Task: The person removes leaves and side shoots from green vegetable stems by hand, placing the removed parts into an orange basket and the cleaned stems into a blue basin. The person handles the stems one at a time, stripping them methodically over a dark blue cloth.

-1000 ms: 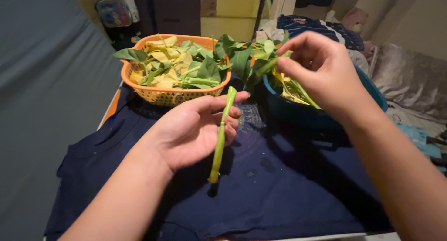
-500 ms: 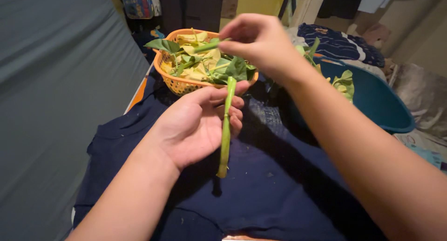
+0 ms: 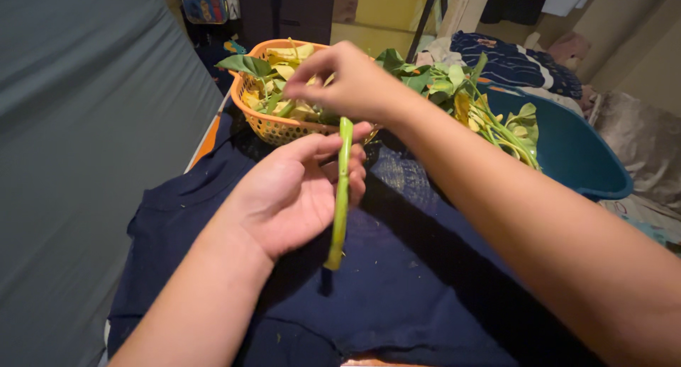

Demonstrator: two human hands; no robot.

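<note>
My left hand [image 3: 294,197] is palm up over a dark blue cloth [image 3: 425,268], its fingers closed around a long green stem [image 3: 339,204] that stands nearly upright with the cut end hanging below the palm. My right hand [image 3: 351,83] reaches across above the stem's top, over the near rim of an orange basket [image 3: 266,129]. Its fingers curl downward, and I cannot see whether anything is between them. The basket holds green and yellow leaves [image 3: 284,73] and stem pieces.
A blue basin [image 3: 582,161] at the right holds a bunch of leafy stems [image 3: 489,119] leaning over its rim. A grey padded surface [image 3: 85,126] runs along the left. Bedding and clothes [image 3: 511,58] are piled behind the basin.
My right hand moved from the blue basin across to the orange basket with a small green piece, then lowered over the basket. My left hand kept hold of the stem.
</note>
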